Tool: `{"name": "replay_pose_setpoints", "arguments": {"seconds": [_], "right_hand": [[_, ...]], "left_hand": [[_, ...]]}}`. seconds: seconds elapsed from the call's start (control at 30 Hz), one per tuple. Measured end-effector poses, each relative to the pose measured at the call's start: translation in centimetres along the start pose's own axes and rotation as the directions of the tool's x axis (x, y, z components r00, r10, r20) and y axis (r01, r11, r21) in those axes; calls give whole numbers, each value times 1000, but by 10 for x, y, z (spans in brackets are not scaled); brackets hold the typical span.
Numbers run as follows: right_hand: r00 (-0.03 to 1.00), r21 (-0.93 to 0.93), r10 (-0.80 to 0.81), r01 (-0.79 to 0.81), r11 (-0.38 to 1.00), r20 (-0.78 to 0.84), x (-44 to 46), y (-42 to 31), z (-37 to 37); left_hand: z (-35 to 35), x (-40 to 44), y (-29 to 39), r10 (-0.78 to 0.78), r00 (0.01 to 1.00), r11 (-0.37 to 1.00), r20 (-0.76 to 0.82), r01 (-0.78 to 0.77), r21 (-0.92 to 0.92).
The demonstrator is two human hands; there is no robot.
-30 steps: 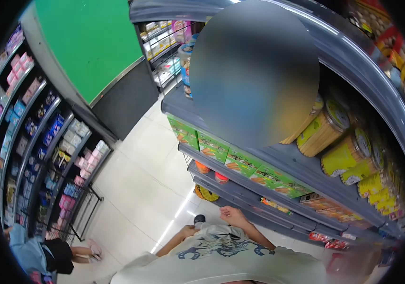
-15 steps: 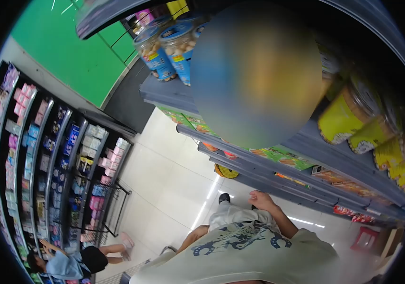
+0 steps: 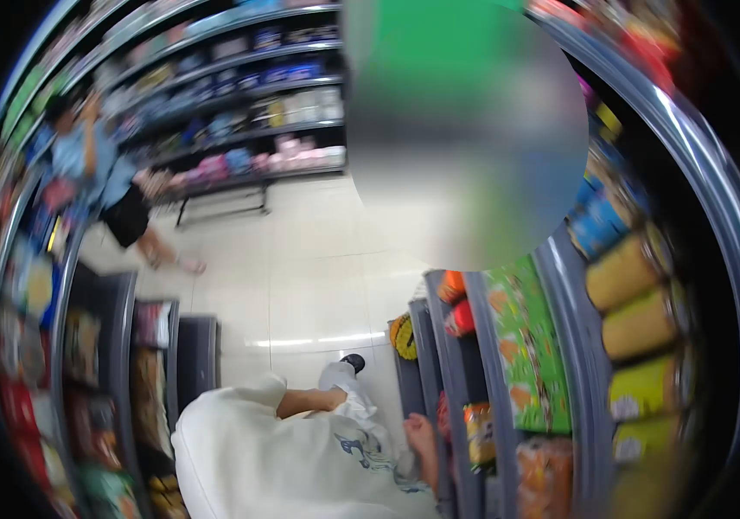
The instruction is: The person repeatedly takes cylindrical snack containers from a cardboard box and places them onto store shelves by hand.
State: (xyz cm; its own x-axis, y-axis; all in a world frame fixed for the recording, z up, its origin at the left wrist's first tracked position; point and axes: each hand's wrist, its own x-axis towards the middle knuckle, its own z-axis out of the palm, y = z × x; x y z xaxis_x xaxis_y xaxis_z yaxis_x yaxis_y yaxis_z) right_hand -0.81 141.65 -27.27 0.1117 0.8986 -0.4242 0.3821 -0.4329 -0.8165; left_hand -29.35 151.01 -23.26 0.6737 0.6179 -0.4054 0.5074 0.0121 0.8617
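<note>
My right hand (image 3: 419,430) hangs beside the lower shelves on the right, its fingers curled; whether it holds anything is too small to make out. Nearest to it are orange and red packs (image 3: 479,432) on a low shelf. My left hand (image 3: 334,399) is by my left thigh, partly behind the pale shirt (image 3: 258,450), and its fingers do not show clearly. Green boxes (image 3: 526,346) line a shelf to the right, with yellow-labelled jars (image 3: 642,324) on the shelf beyond them.
A person (image 3: 111,173) in a blue top and black shorts stands at the back left beside stocked shelves (image 3: 240,104). Another shelf unit (image 3: 115,320) with packets is at the near left. Pale floor tiles (image 3: 309,251) lie ahead. A round blur covers the upper middle.
The view has swung, so the shelves on the right now run nearly straight ahead and shelves show at the near left. The other person appears higher in view, upright.
</note>
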Motion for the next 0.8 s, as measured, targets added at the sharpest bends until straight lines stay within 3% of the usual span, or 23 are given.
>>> {"name": "replay_pose_setpoints", "arguments": {"seconds": [0.17,0.5,0.57,0.7,0.77,0.8], "right_hand": [[983,-128,91,-71,989,162,-10,-44,-5],[985,-160,28,0,987,171,35,-70,34],[988,-192,21,8,981,151,33,-105,42],[982,-119,-55,77,990,178,48,-134,75],[975,-120,-101,127,985,198,56,-135,95],[971,-121,-128,155,981,203,60,-146,103]], "left_hand": [[13,-18,-5,-60,995,995,-77,54,-83],[-17,-79,-35,-178,958,976,-224,142,-168],[-28,-94,-42,-197,948,979,-252,180,-92],[-59,-155,-62,-237,941,913,-243,301,275],[-70,-187,-73,-323,902,897,-286,388,213],[-72,-201,-81,-436,845,897,-309,437,-70]]}}
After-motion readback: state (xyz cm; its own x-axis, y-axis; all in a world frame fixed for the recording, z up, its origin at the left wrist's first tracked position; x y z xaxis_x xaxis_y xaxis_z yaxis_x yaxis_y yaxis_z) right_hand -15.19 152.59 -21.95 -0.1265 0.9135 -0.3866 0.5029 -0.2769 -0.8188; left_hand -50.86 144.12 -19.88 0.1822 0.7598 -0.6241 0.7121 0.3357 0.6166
